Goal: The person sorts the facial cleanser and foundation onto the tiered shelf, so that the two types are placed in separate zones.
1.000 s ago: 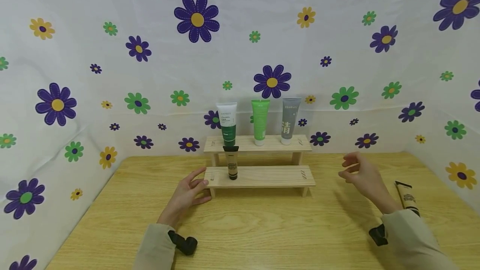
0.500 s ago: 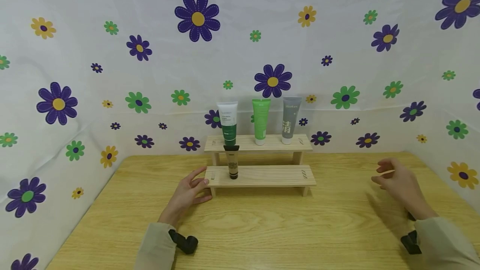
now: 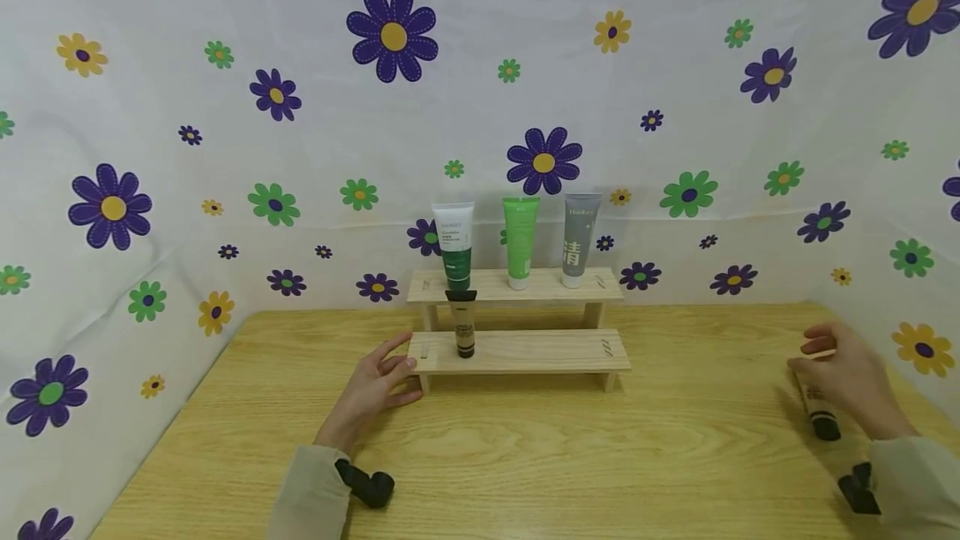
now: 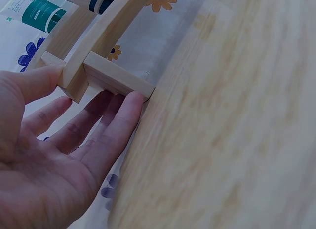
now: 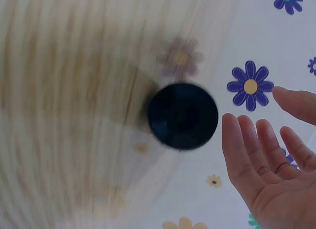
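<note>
My left hand (image 3: 372, 386) holds the left end of a two-step wooden display stand (image 3: 547, 352); in the left wrist view its thumb lies at the board's end and its fingers (image 4: 111, 135) touch the leg. A small beige tube with black ends (image 3: 464, 327) stands on the lower step. On the upper step stand a white-and-green tube (image 3: 455, 244), a bright green tube (image 3: 519, 244) and a grey tube (image 3: 581, 240). At the right, my right hand (image 3: 851, 377) hovers over another beige tube (image 3: 817, 407) lying down, partly hidden by it. The right wrist view shows its black cap (image 5: 182, 115) apart from the loosely extended fingers.
The wood-grain table (image 3: 525, 457) reaches to a white flower-print cloth (image 3: 450, 107) behind and at both sides. Black wrist-worn devices sit at the left cuff (image 3: 367, 486) and the right cuff (image 3: 858, 490).
My right hand has moved to the right, away from beside the stand, to over the lying beige tube. The left hand and the stand have stayed put.
</note>
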`<state>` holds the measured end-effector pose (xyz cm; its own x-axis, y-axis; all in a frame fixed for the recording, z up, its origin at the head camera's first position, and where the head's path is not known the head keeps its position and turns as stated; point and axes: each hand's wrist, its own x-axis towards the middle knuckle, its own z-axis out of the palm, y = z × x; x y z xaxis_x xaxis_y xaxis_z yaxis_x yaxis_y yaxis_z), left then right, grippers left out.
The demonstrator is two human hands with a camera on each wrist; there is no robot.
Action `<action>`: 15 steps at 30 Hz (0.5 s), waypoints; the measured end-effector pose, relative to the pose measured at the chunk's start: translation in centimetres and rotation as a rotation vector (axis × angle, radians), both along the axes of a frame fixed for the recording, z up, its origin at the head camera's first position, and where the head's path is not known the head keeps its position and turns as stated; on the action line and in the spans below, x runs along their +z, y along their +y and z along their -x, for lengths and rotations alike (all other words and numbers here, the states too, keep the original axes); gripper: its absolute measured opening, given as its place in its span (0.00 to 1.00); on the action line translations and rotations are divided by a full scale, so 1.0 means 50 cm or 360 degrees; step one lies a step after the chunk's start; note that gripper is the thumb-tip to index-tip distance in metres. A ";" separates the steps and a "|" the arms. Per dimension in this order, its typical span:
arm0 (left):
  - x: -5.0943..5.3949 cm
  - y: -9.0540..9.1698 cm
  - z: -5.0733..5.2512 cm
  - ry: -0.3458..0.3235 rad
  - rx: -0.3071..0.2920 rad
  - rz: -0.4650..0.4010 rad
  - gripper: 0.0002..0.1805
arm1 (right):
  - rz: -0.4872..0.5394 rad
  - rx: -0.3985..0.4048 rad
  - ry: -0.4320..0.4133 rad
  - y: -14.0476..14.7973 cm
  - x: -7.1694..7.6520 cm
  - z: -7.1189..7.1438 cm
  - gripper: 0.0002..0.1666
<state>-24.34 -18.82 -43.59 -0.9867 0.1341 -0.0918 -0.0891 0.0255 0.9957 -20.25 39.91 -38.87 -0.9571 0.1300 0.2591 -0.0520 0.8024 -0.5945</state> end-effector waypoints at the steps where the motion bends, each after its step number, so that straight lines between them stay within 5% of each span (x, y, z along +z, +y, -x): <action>1: 0.000 0.000 0.000 0.0000 0.0002 0.0000 0.30 | -0.0011 -0.0013 -0.0008 0.005 0.000 0.001 0.28; 15: 0.003 0.000 -0.001 -0.0015 -0.0015 0.0003 0.30 | 0.0067 -0.0086 -0.0182 0.040 -0.009 -0.002 0.28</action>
<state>-24.31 -18.84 -43.42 -0.9844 0.1435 -0.1014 -0.0983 0.0286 0.9947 -20.16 41.89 -39.34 -0.9714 0.1905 0.1419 0.0606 0.7765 -0.6272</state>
